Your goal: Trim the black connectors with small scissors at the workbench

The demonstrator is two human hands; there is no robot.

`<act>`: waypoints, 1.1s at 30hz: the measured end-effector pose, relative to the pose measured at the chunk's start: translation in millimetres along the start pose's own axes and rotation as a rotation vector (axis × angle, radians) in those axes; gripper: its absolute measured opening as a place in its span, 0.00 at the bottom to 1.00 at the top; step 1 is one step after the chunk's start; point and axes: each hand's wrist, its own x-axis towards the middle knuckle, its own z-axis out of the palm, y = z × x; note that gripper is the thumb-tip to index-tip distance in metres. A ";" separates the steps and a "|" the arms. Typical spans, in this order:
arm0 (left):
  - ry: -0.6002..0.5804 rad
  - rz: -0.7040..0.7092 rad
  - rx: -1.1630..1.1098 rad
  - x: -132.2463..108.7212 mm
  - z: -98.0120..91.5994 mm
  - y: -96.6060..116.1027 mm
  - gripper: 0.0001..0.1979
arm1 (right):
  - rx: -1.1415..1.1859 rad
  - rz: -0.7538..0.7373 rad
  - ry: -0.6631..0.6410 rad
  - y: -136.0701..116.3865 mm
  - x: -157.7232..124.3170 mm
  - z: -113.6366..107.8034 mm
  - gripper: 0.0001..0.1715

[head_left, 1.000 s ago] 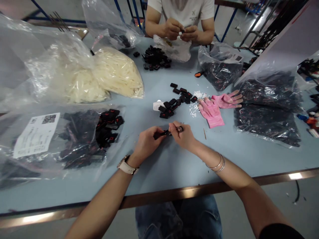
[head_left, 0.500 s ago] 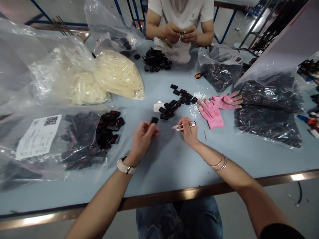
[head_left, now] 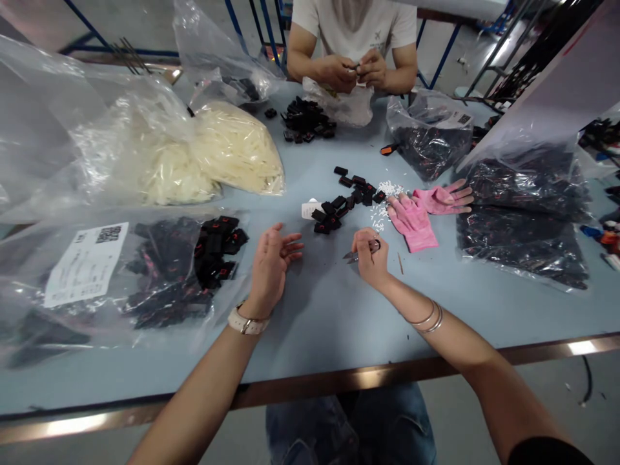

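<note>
My left hand (head_left: 272, 259) hovers over the blue table (head_left: 339, 310) with its fingers spread and nothing in it, just right of an open clear bag of black parts (head_left: 194, 258). My right hand (head_left: 371, 255) is closed around small metal snips (head_left: 356, 253), blades pointing left. A small heap of black plastic parts (head_left: 341, 203) lies beyond both hands, with tiny white bits (head_left: 385, 200) beside it.
A pair of pink gloves (head_left: 421, 210) lies to the right. Bags of black parts (head_left: 523, 226) and of cream strips (head_left: 213, 152) ring the table. A person opposite (head_left: 356, 39) handles a small piece, with another pile of black parts (head_left: 307, 119) before them.
My hands came apart. The black part that my left hand held is gone from it and the hand has opened. My right hand kept the snips and lowered slightly.
</note>
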 end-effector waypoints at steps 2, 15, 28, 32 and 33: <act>-0.077 0.058 0.182 -2.7 2.4 -2.1 0.26 | -0.118 -0.092 -0.039 -1.0 1.6 -2.7 0.25; -0.274 0.453 0.783 -9.9 3.4 -10.8 0.15 | -0.901 -0.085 -0.590 -14.6 24.0 9.0 0.29; -0.270 0.441 0.749 -7.6 0.2 -7.1 0.17 | -0.807 -0.206 -0.699 -22.1 31.6 21.0 0.17; -0.300 0.443 0.836 -6.8 -2.0 -4.1 0.09 | -0.709 -0.166 -0.672 -19.5 28.8 1.4 0.19; -0.295 0.438 0.849 -6.6 -2.3 -3.6 0.08 | -0.716 -0.141 -0.601 -17.4 32.3 -7.3 0.20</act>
